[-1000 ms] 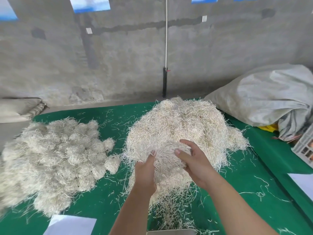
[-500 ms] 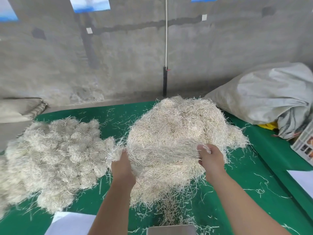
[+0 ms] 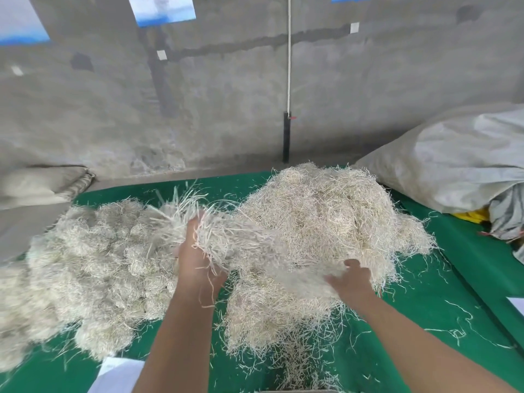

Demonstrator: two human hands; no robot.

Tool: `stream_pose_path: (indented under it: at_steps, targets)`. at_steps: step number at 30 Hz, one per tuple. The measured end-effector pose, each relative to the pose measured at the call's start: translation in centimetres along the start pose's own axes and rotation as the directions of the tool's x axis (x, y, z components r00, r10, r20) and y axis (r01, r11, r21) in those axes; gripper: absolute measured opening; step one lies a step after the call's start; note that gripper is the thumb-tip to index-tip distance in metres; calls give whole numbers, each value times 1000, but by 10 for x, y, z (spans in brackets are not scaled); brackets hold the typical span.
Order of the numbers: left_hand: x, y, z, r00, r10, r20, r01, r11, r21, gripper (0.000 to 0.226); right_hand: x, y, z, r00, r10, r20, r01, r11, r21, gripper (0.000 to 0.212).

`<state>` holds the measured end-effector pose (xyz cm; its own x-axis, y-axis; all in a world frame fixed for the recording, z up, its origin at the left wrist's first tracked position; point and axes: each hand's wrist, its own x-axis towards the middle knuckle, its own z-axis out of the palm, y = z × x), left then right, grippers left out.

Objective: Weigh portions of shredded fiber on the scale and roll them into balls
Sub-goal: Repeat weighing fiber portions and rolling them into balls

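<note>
Green table (image 3: 442, 282) holds the fiber heap (image 3: 320, 222). Since a second ago our left hand (image 3: 198, 259), gripping a tuft (image 3: 224, 236), pulls left; our right hand (image 3: 351, 279), blurred, grip unclear. Portion separating, unweighed.

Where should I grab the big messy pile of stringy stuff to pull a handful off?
Probably the near left edge of the loose fiber pile, coming from the front. There the strands already stretch out in a band toward the left hand, which grips a tuft, so they should pull free easily. The right hand rests on the pile, steadying it.
</note>
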<state>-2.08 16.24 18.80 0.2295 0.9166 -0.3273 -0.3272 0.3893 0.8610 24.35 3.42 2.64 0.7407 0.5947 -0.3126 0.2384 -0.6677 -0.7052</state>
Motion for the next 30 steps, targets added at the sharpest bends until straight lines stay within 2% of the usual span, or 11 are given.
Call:
stream_pose_path:
  at_steps: [3, 9, 12, 16, 18, 21, 24, 25, 27, 28, 30]
  targets:
    - [-11, 0, 17, 993, -16, 117, 20, 999, -39, 72, -18, -24, -7, 954, -121, 276, 169, 973, -156, 93]
    - [-27, -14, 37, 906, -86, 415, 182, 963, -198, 53, -66, -73, -25, 910, -269, 316, 380, 847, -373, 116]
    - [-31, -24, 46, 913, 4, 408, 81, 979, -189, 33, -71, -89, -13, 936, -287, 205, 353, 767, -537, 67]
    - [-33, -33, 49, 867, -59, 495, 178, 964, -196, 39, -67, -92, -2, 947, -301, 109, 319, 856, -406, 52]
    - [-34, -36, 48, 917, -63, 394, 141, 975, -171, 59, -61, -85, 3, 956, -291, 44, 291, 910, -296, 45]
    - [-23, -34, 37, 936, -103, 337, 62, 989, 131, 49, -55, -83, -8, 964, -263, 40, 251, 950, 185, 48]
    - [-9, -34, 28, 809, -250, 533, -241, 686, 687, 80, -46, -88, -23, 949, -309, -65, 315, 915, 254, 23]
    - [-4, -37, 29, 754, -339, 562, -353, 512, 783, 57, -38, -88, -25, 944, -311, -111, 329, 919, 219, 31]
    - [14, -52, 26, 718, -400, 569, -611, 27, 791, 55, -28, -88, -31, 931, -328, -161, 351, 925, 146, 40]
    - [26, -60, 23, 755, -370, 541, -610, -93, 787, 45, -25, -86, -35, 918, -357, -173, 379, 918, 119, 38]
    - [43, -69, 15, 830, -235, 506, -531, -53, 846, 25, -12, -82, -37, 931, -332, -153, 354, 924, 145, 32]
